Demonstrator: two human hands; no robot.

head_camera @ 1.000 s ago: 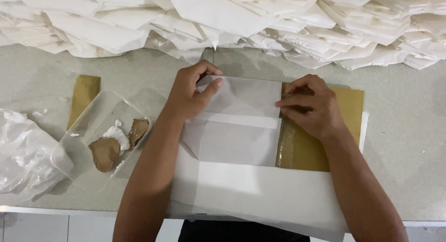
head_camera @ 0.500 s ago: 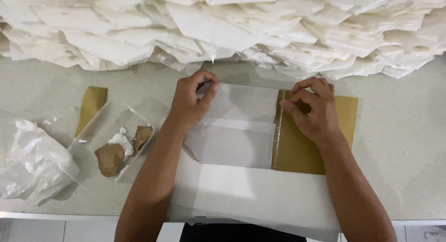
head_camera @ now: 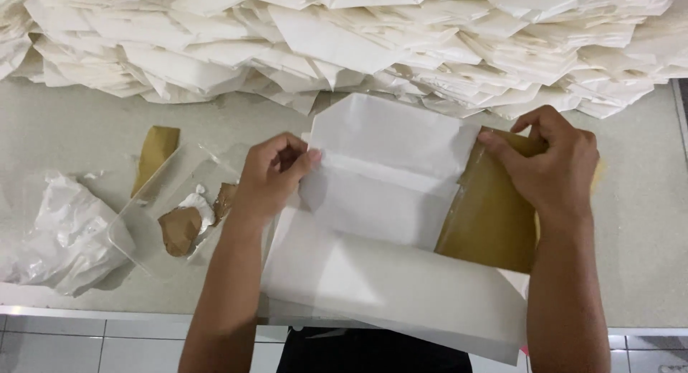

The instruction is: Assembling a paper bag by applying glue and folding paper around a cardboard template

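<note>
Crumpled plastic bag (head_camera: 54,233) lies leftmost on the counter (head_camera: 645,237); left hand (head_camera: 269,176) pinches the white paper sheet's (head_camera: 387,194) folded flap, right hand (head_camera: 548,161) presses its edge over brown card (head_camera: 491,215). Folding underway; creasing likely needs firm, aligned pressure.

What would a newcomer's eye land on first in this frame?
First, the huge heap of folded white paper pieces across the back of the table. Then the two hands, left hand and right hand, pinching a white paper sheet at centre, over a brown board.
</note>
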